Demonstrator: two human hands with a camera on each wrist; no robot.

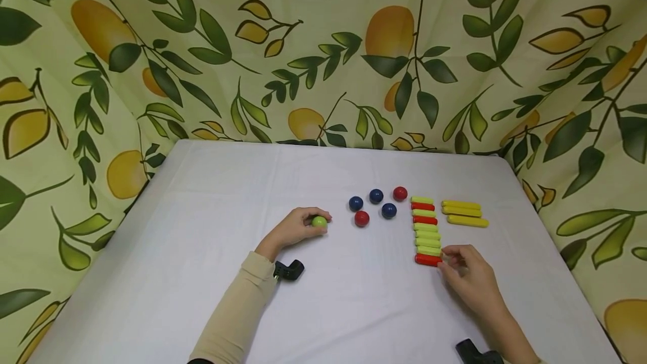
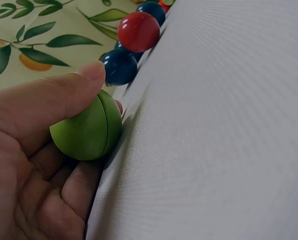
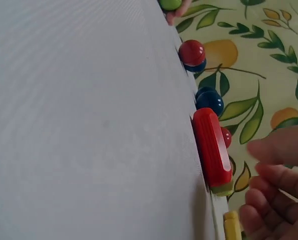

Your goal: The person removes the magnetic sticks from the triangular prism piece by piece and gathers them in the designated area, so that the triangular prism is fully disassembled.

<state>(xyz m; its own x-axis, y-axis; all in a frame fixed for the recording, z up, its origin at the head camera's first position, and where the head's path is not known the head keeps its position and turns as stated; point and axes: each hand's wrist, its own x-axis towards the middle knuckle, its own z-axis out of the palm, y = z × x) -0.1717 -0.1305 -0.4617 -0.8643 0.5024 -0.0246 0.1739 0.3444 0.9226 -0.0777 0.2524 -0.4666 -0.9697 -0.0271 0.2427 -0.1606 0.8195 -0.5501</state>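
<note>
On the left, my left hand [image 1: 291, 228] holds a green ball [image 1: 319, 222] low at the tablecloth, thumb on one side and fingers curled behind. In the left wrist view a seam shows across the green ball [image 2: 86, 130]. My right hand [image 1: 474, 281] is beside the near end of a column of sticks, its fingers slightly bent with nothing between them. Its fingertips come right up to the end of the nearest red stick [image 1: 427, 260]. In the right wrist view a gap shows between the fingers and that red stick [image 3: 211, 147]. Light green sticks [image 1: 427, 235] and other red ones make up the column.
Three blue balls [image 1: 376, 196] and two red balls [image 1: 361, 218] lie between the left hand and the column. Three yellow sticks [image 1: 467, 221] lie right of it. A patterned curtain [image 1: 323, 72] hangs behind the white table [image 1: 227, 184].
</note>
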